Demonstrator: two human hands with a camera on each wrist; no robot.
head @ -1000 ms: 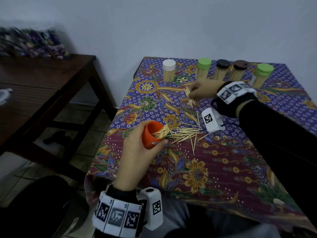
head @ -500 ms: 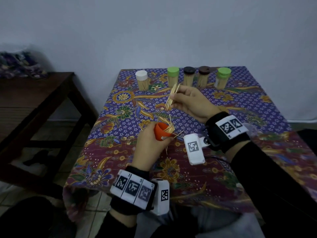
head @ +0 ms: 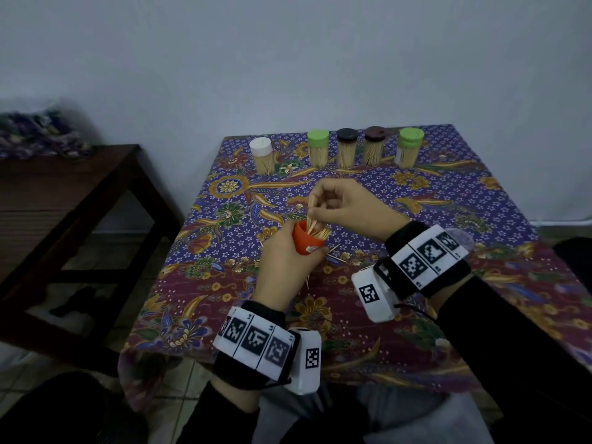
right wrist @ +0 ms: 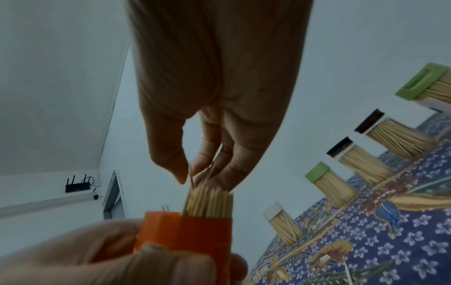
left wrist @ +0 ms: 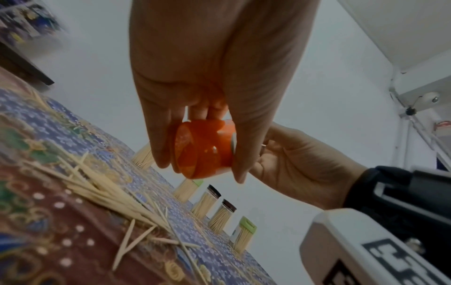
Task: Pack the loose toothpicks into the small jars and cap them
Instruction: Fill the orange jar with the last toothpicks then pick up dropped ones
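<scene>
orange plastic, the small jar [head: 307, 241] sits in the left hand [head: 286, 273], whose fingers and thumb curl round its wall and hold it above the near middle of the patterned tablecloth [head: 448, 200], mouth tipped up and a little to the right. toothpicks [head: 315, 231] stand in its open mouth, filling the right part of it and leaving a gap on the left side, as the right wrist view shows. the right hand [head: 349, 208] hangs just above the jar, its thumb and fingertips [right wrist: 220, 173] pinched on a few toothpicks whose lower ends reach down among those already in the jar. the jar has no cap on it.

loose toothpicks [left wrist: 107, 194] lie in a rough heap on the cloth under and just near of the left hand, a few scattered apart from the heap. along the far edge of the table stand five capped jars full of toothpicks: a white-capped jar [head: 264, 156] at the far left, then a green-capped jar [head: 318, 149], two dark-capped jars [head: 347, 148] side by side, and another green-capped jar [head: 409, 148] at the right. a dark wooden table [head: 69, 193] stands to the left, apart from the clothed one.
</scene>
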